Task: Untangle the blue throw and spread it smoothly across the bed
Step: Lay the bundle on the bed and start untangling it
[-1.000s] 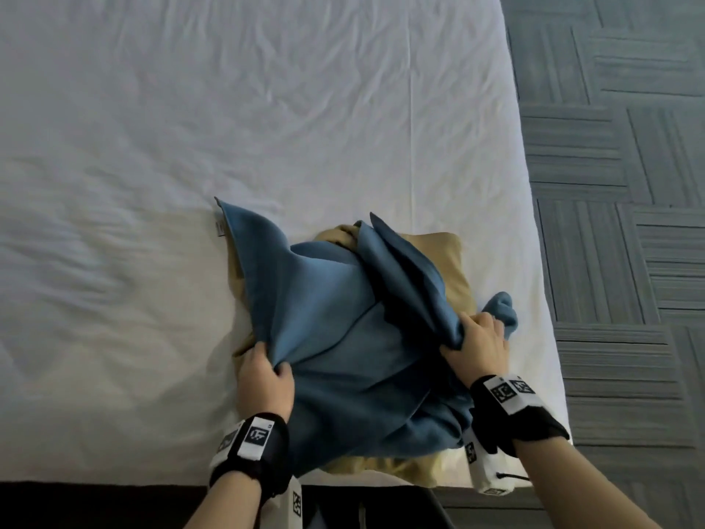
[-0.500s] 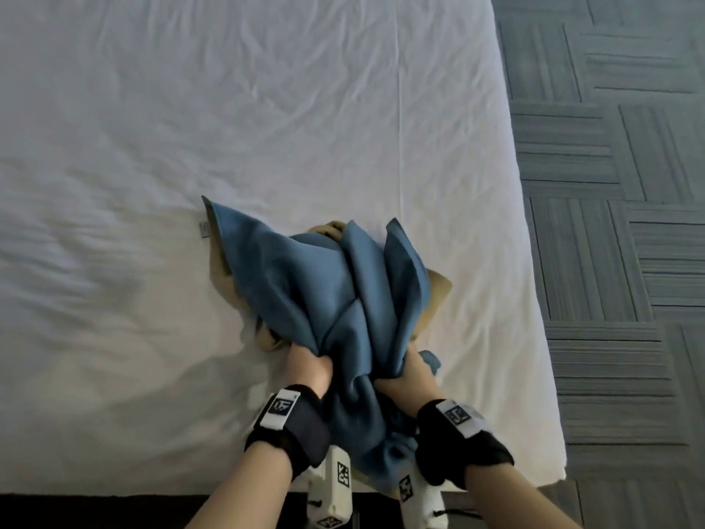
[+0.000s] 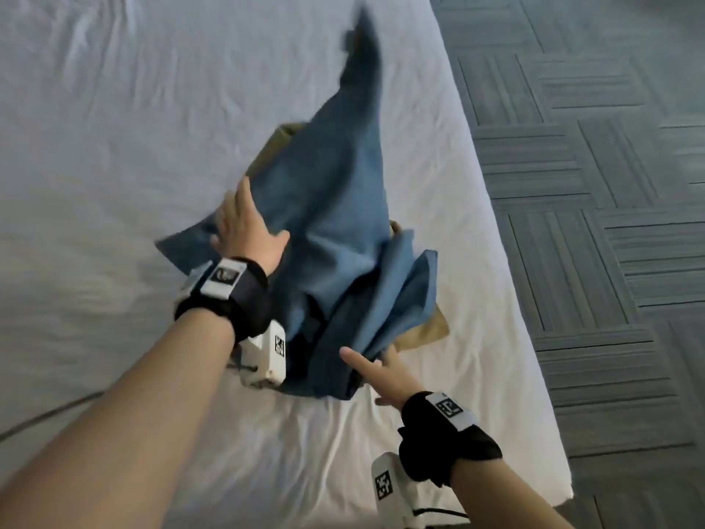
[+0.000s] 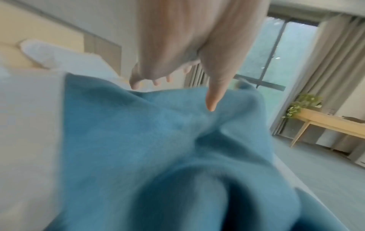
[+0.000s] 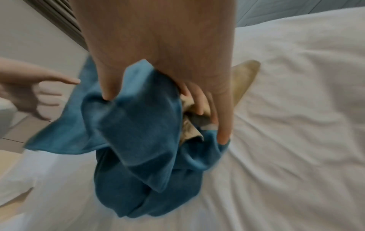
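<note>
One blue throw (image 3: 335, 208), one tan cloth (image 3: 423, 330), two hands on the bed (image 3: 114, 108).
The throw lies bunched near the bed's right edge over the tan cloth, one end flung toward the far side. The left hand (image 3: 244, 227), fingers straight, presses on it; the right hand (image 3: 385, 376) pinches its near folds. Half a second ago both hands gripped the bundle together at the near edge.

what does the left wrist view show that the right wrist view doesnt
Only the left wrist view shows the window, curtain, wooden table and plant. Only the right wrist view shows the right hand gripping the blue throw, with tan cloth bunched beside it. Both show the throw, the white bed and the left hand with fingers spread.
</note>
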